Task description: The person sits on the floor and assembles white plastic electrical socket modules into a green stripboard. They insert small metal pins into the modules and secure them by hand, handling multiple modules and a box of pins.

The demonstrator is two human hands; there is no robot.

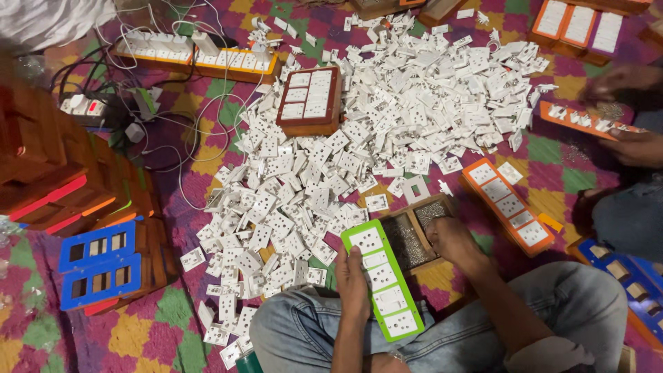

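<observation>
Left hand [353, 282] clamped on green switch panel [382, 280], right hand [452, 240] beside it, fingers curled into wooden screw tray [415, 235], grip unclear, white socket modules [359, 138] beyond on checkered mat [138, 331]

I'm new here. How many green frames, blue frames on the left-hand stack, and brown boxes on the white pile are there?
Green frame, held in the left hand: 1
Blue frames: 2
Brown box: 1
Total: 4

— What colour is the panel [384, 280] in the left hand [353, 280]?
— Bright green, with white sockets.
— And the floor cloth [173, 311]?
— Purple, yellow and green diamonds, under a white heap of socket pieces [359, 131]. Jeans [297, 331] are faded blue.
</observation>
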